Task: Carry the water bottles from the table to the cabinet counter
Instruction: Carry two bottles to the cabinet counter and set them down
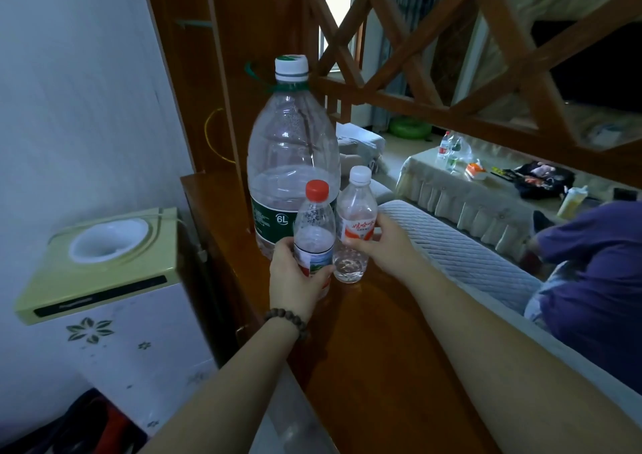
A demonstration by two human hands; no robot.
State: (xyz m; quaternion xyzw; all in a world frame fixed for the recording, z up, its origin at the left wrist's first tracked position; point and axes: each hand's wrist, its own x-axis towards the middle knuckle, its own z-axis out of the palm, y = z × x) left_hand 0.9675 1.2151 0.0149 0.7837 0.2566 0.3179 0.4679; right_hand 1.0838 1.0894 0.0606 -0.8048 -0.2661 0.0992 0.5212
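Note:
My left hand (295, 276) grips a small red-capped water bottle (314, 224) over the wooden cabinet counter (375, 342). My right hand (378, 245) holds a small white-capped bottle (356, 210) with a red and white label; its base rests on or just above the counter. Both bottles are upright and side by side, almost touching. Behind them a large 6L bottle (291, 147) with a white cap stands on the counter. Far off, two more bottles (450, 149) stand on the cloth-covered table (462, 196).
A water dispenser (104, 266) without a jug stands left of the counter against the wall. A wooden lattice screen (451, 53) rises behind the counter. To the right a sofa back with a quilted cover (462, 248) and a person in purple (597, 279).

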